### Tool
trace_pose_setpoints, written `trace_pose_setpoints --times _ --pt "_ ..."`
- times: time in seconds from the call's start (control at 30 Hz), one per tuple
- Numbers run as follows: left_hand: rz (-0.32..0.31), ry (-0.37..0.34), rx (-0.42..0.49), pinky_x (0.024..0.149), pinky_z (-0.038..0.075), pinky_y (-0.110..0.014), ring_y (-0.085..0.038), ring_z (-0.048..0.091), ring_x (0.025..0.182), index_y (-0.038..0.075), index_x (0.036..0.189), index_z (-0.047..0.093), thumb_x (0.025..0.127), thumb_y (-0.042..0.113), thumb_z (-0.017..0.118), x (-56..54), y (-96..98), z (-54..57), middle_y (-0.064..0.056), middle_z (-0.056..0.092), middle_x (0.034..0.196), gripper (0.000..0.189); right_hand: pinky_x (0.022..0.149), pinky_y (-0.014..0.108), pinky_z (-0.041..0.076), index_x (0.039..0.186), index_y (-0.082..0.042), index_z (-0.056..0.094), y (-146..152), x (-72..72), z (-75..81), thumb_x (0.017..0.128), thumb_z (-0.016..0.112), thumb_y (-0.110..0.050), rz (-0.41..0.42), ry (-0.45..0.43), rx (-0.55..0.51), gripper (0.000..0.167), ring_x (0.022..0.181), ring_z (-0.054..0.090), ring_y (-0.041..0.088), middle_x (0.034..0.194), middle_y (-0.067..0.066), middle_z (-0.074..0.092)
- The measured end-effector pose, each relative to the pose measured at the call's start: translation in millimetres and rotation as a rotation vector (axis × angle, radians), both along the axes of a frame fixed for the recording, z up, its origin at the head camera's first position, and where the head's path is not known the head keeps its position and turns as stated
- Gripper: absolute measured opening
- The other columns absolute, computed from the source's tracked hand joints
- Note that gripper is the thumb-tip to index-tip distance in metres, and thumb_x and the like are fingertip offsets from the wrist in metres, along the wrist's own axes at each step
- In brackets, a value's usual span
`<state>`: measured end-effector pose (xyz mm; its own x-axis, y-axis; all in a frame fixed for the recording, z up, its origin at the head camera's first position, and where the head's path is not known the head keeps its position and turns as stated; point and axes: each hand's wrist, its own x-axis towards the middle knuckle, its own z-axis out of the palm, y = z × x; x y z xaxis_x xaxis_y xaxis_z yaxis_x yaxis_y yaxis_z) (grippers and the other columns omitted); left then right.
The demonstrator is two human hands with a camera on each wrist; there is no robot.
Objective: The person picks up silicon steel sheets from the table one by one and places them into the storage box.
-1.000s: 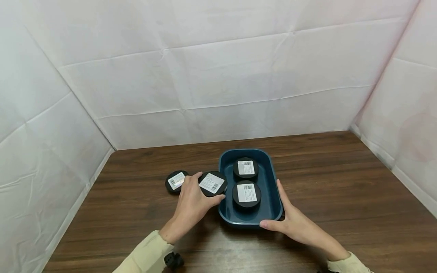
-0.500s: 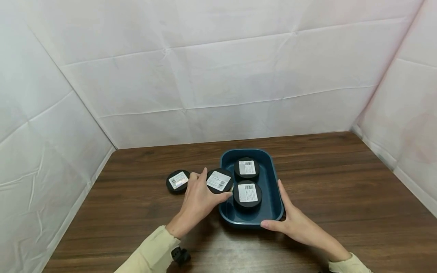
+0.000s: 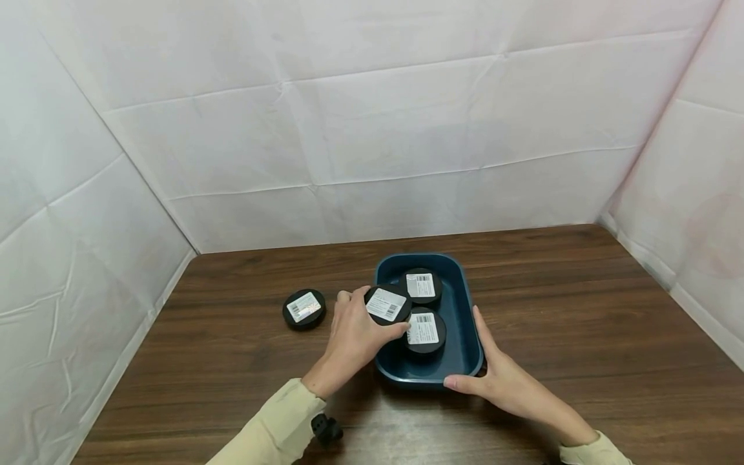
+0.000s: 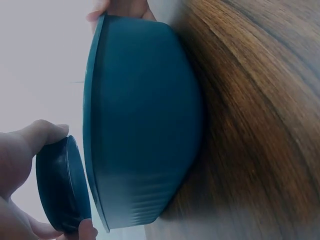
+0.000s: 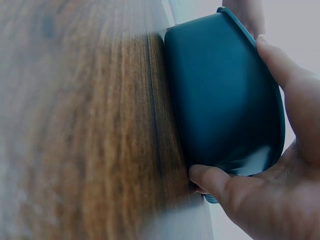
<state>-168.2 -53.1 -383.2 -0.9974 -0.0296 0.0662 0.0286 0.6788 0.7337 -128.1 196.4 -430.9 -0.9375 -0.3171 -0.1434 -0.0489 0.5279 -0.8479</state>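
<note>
My left hand (image 3: 360, 326) grips a flat round black container (image 3: 386, 305) with a white barcode label. In the head view it is over the left rim of a deep blue rectangular tub (image 3: 459, 323). The left wrist view shows this container (image 4: 62, 185) tilted beside the tub's rim, between thumb and fingers. Inside the tub sit two similar round containers, a far one (image 3: 423, 285) and a near one (image 3: 427, 332), partly covered by the held one. At the tub's near right corner my right hand (image 3: 502, 381) holds it, thumb at the front rim and fingers along the side.
Another labelled round black container (image 3: 303, 309) lies on the wooden table (image 3: 232, 361), left of my left hand. White cloth walls (image 3: 378, 129) enclose the table at the back and both sides.
My left hand has carried the round container rightward, from beside the tub to over its left side. The right hand and the tub stay in place.
</note>
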Motion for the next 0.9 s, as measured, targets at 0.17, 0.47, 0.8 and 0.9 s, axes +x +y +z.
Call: trace_pose_setpoints --times 0.17,0.47,0.8,0.9 --pt "0.001 0.006 -0.017 0.081 0.048 -0.037 -0.022 0.047 0.094 0.000 0.138 0.054 0.069 0.042 0.090 -1.1 4.0 -2.0 -0.015 0.051 0.110 0.089 0.109 0.058 0.038 0.158 -0.031 -0.022 -0.2 0.0 0.1 0.088 0.077 -0.038 -0.002 0.003 0.003 0.121 0.134 0.045 0.037 0.167 0.024 0.004" --pt "-0.009 0.008 -0.026 0.085 0.047 -0.039 -0.024 0.048 0.096 -0.003 0.139 0.052 0.067 0.042 0.092 -5.3 12.1 -2.0 -0.018 0.051 0.113 0.093 0.108 0.056 0.040 0.159 -0.026 -0.020 0.4 0.3 0.0 0.088 0.077 -0.037 0.000 0.023 0.002 0.121 0.131 0.048 0.035 0.167 0.024 0.006" --pt "0.018 0.003 -0.051 0.090 0.049 -0.042 -0.027 0.047 0.100 -0.004 0.140 0.049 0.068 0.043 0.092 -8.3 17.9 -1.1 -0.019 0.051 0.115 0.096 0.108 0.057 0.041 0.159 -0.027 -0.021 0.7 0.9 -0.7 0.089 0.076 -0.040 0.005 0.034 0.024 0.121 0.131 0.047 0.036 0.167 0.024 0.006" --pt "0.026 0.007 -0.059 0.089 0.050 -0.042 -0.027 0.047 0.100 -0.003 0.140 0.050 0.068 0.043 0.092 -9.3 19.4 0.2 -0.019 0.051 0.114 0.096 0.109 0.059 0.039 0.158 -0.028 -0.022 0.3 0.7 -0.7 0.088 0.076 -0.041 0.004 0.037 0.024 0.121 0.133 0.045 0.037 0.167 0.024 0.005"
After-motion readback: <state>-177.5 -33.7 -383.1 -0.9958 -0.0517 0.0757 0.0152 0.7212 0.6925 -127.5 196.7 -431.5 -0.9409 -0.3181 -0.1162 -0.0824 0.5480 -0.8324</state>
